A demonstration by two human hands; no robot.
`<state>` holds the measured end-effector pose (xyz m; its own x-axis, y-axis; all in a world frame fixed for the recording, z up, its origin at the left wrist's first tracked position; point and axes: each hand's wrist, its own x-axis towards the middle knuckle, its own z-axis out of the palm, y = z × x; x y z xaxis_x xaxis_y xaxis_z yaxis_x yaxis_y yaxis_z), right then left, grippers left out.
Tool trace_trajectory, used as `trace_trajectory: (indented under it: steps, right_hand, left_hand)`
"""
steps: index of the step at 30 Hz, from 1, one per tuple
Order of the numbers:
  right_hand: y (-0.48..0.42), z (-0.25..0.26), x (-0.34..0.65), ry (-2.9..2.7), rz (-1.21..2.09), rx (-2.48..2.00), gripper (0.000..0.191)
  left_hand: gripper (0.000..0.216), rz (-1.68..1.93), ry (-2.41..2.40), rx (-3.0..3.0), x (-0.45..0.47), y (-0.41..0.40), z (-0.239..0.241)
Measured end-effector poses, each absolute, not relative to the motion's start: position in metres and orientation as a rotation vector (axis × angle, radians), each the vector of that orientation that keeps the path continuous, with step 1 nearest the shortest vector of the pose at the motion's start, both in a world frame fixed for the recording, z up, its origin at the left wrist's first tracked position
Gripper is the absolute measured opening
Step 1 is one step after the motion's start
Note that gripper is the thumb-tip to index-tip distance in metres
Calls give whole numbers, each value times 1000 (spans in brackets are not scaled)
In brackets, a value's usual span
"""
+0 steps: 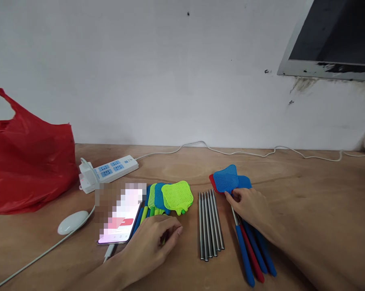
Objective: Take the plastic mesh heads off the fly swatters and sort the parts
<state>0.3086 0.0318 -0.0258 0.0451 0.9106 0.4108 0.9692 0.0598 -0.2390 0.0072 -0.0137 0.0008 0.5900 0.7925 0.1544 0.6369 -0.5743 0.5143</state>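
My left hand [153, 242] rests on the wooden table [306, 210], fingers curled over the handles of a pile of green and blue fly swatter heads [173, 196]. My right hand [250, 208] lies over a bundle of assembled fly swatters [231, 180] with blue and red mesh heads, fingertips pinching at the neck of the top blue head. Their blue and red handles [253, 254] stick out toward me under that wrist. Between my hands lies a row of several bare metal rods [210, 224].
A phone [121, 220] with a lit screen lies left of the green heads, with a cable running toward me. A white power strip [108, 170], a white oval device [72, 221] and a red plastic bag [24, 161] sit at the left. A white cord [237, 152] runs along the wall.
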Motion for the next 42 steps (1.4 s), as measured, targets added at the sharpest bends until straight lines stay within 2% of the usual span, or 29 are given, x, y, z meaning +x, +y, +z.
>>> trace_trajectory:
  steps: [6,10,16,20,29,38,42]
  right_hand:
    - [30,-23,308,-1944,-274,-1881,42]
    - [26,-23,303,-2026,-264,-1769,34]
    - [16,-23,292,-2162,-136,-1479,24]
    - [12,-23,287,-2233,-62,-1485,19]
    - [12,-20,285,-2202,104,-1615,19]
    - [9,-21,282,-2151,92,-1755,14]
    - [7,-20,280,-2148,94,-1779,13]
  left_hand:
    - [26,594,1238,2432,4,-11,-4]
    - [21,634,1483,2497,-3,-5,-2]
    - [35,359,1736,2649,-8,2,0]
    - [39,232,1694,2678,-7,2,-5]
    - [34,261,1501,2592,-1,-4,-8]
    - [39,193,1484,2650,0,-7,-8]
    - [30,230,1416,2680,1,-10,-9]
